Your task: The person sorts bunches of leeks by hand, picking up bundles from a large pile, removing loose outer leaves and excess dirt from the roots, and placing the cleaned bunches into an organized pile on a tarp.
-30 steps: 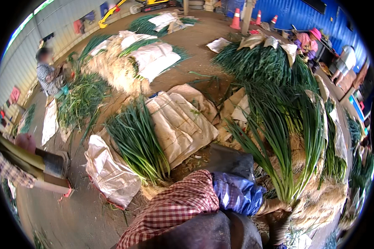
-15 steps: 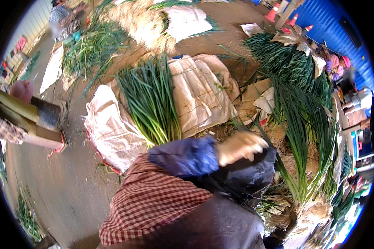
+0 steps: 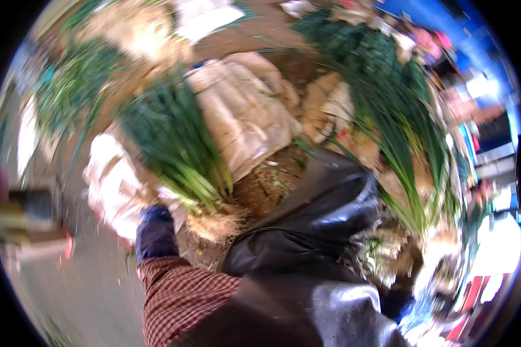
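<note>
Bundles of green onions near the person were two: a left bundle [image 3: 176, 141], which lay between one crumpled pale sack [image 3: 110, 165] and one wide tan sack [image 3: 240, 113], its roots toward the person, and a right bundle [image 3: 415, 196], which was beyond the black apron [image 3: 309, 214]. One checked sleeve [image 3: 185, 298] with one dark blue cuff [image 3: 155, 234] was visible.

Half a second earlier, the left grip [image 3: 150, 197] was above the apron, to the right of the left bundle; now it had passed to the other side, over the crumpled sack and near the roots.

Blur covered its fingers, so I could not tell whether they were apart or together, nor whether they touched the sack. The right grip [image 3: 410, 264] was only a brown smear near the roots of the right bundle, and its state also could not be told. One person in pink [image 3: 427, 45] was hard to make out.
</note>
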The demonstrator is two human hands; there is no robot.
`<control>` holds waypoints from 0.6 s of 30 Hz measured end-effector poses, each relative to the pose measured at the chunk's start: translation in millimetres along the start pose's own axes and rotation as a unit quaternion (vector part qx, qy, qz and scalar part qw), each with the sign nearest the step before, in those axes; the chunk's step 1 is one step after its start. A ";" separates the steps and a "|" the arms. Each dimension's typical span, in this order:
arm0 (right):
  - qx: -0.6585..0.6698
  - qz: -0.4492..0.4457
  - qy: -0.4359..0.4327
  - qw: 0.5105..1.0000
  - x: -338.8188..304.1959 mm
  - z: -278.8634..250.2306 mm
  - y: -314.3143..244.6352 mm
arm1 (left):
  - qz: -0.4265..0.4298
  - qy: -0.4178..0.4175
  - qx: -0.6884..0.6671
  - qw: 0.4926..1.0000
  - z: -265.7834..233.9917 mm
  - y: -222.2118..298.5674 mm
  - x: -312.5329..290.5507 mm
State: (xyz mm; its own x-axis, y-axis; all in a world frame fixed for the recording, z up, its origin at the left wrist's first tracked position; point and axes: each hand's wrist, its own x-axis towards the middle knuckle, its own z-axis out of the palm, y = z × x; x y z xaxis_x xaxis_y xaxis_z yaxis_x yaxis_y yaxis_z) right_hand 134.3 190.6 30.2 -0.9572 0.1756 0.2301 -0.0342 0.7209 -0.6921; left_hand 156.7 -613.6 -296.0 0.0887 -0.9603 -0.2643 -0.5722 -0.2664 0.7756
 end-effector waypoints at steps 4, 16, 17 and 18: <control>0.002 -0.207 -0.043 0.977 -17.3 -6.4 27.0 | 0.114 -0.016 0.073 0.991 16.3 29.1 35.4; 0.402 0.130 0.076 0.903 9.0 47.3 -56.0 | 0.299 -0.605 -0.028 0.738 92.4 48.8 -343.5; 0.427 0.123 0.071 0.893 9.7 46.6 -51.7 | 0.294 -0.654 -0.007 0.697 87.6 51.2 -376.5; 0.449 0.119 0.075 0.882 6.7 42.6 -47.3 | 0.293 -0.699 0.014 0.652 84.5 53.1 -410.7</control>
State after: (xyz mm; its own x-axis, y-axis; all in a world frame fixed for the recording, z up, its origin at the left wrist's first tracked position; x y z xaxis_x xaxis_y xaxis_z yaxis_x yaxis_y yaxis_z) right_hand 117.3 129.0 35.3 -0.9212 0.3863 0.0462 -0.1160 -0.1593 -0.9804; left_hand 21.0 -226.4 -194.6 -0.9708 0.1224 -0.2063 -0.1898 0.1339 0.9727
